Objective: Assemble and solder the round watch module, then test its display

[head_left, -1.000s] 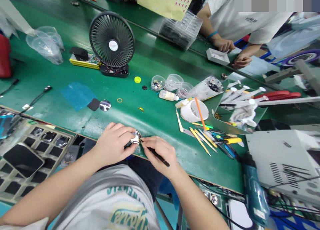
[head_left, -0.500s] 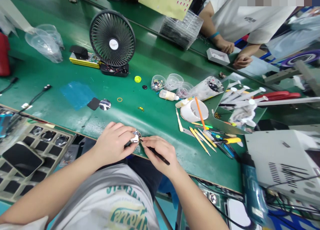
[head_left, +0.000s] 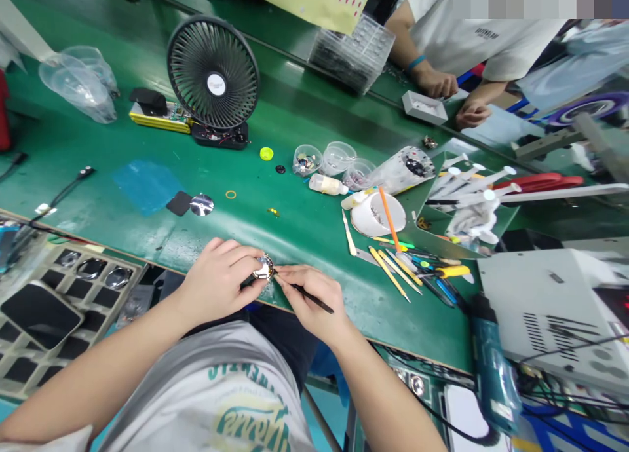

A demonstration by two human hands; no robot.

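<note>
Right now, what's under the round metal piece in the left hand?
The left hand holds the metal piece over the green mat; its underside is hidden by the fingers, so what touches it cannot be seen.

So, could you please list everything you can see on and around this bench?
Bench: one, green, across the view.
Fan: one, black, far side.
Plastic bag: one, clear, far left.
Small tubs: three, clear, mid-bench.
Syringes: several, white, right.
Cup: one, white, on its side, right.
Blue sheet: one, blue, left.
Mirror disc: one, silver, beside the blue sheet.
Co-worker's hands: two, across the bench.
Round metal piece: one, silver, in the left hand.
Thin stick: one, black, in the right hand.
Left hand: one, near edge.
Right hand: one, near edge.
</note>
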